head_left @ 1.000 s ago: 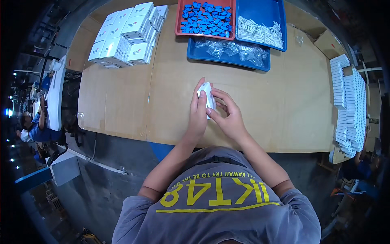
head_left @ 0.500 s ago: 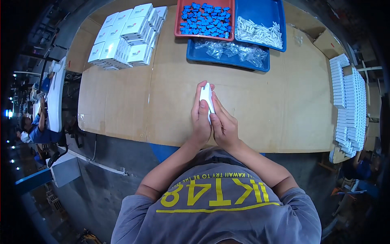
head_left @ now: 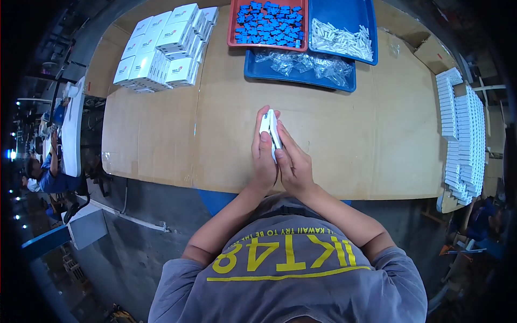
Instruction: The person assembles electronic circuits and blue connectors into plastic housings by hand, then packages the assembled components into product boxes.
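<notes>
Between my two hands, above the near half of the table, stands a small white plastic casing (head_left: 273,128). It shows two pale halves with a narrow dark gap running between them. My left hand (head_left: 264,161) closes on its left side, thumb pressed against the near face. From the right my right hand (head_left: 297,167) presses the other side, its fingers stretched along it and its thumb at the lower end. The palms hide the bottom of the casing.
The table is covered with brown cardboard (head_left: 226,129). White boxes (head_left: 156,48) are stacked at the far left. Behind my hands are a red tray (head_left: 230,35) of blue parts, a blue tray (head_left: 375,32) of white sticks and another blue tray (head_left: 280,82) with clear bags. White pieces (head_left: 471,140) stand in rows at right.
The casing has turned slightly between my hands, and a gap between its two halves now shows more plainly. Both hands have shifted slightly left.
</notes>
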Tool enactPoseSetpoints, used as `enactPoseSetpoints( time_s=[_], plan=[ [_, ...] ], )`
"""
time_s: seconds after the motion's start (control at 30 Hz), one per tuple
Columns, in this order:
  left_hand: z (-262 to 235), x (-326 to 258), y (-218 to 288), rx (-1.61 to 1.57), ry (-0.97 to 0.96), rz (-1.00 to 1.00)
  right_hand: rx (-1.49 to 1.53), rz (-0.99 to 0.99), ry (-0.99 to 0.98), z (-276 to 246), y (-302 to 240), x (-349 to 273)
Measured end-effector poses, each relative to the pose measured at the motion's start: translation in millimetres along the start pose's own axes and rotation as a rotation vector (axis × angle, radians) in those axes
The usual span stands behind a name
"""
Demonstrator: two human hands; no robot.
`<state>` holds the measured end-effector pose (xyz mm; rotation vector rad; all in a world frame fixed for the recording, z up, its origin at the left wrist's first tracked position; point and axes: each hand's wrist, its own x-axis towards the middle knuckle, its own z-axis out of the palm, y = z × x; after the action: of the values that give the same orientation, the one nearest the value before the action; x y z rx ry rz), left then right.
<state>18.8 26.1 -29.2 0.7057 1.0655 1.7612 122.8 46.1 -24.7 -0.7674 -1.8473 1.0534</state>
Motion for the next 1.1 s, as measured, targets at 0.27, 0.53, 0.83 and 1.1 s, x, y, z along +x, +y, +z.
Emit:
enactPoseSetpoints(
  time_s=[0.27, 0.53, 0.83, 1.1],
  plan=[
    [-11, 5, 1, 0.562, -0.153, 0.339, 0.723, 0.739, -0.025, -24, -19, 30],
    [-1, 3, -4, 0.295, 0.028, 0.262, 0.77, 0.636, 0.023, -2, -25, 22],
    [-9, 9, 5, 0.526, 0.02, 0.565, 0.555, 0.425, -0.048, -4, -42, 16],
    [-7, 2, 4, 0.415, 0.003, 0.435, 0.448, 0.408, -0.032, -7, -43, 10]
  ],
)
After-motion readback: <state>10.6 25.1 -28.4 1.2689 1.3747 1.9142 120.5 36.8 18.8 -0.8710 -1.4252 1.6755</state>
